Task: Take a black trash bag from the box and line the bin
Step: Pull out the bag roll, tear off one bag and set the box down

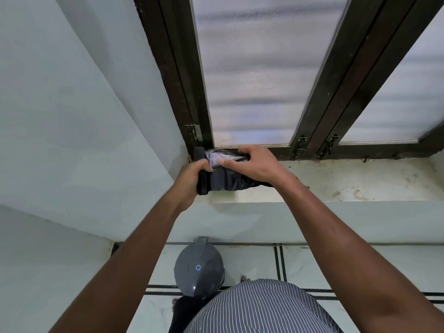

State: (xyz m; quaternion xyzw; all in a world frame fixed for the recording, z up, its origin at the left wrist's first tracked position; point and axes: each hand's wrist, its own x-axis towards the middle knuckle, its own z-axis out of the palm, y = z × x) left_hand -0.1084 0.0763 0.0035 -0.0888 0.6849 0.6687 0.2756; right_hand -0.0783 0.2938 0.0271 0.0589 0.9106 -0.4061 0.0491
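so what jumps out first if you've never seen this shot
Both hands meet at the window sill: the left hand grips a black bag roll while the right hand pulls a bag off it. Behind them rises a frosted window in a dark frame. Below on the floor stands a grey bin, lid shut.

This looks like a room in a home. A dark-framed window [252, 75] with frosted panes sits above a stained windowsill [348, 181], pale painted walls [72, 104] meet in a corner, and a small grey lidded bin [199, 270] stands on the tiled floor [336, 267].
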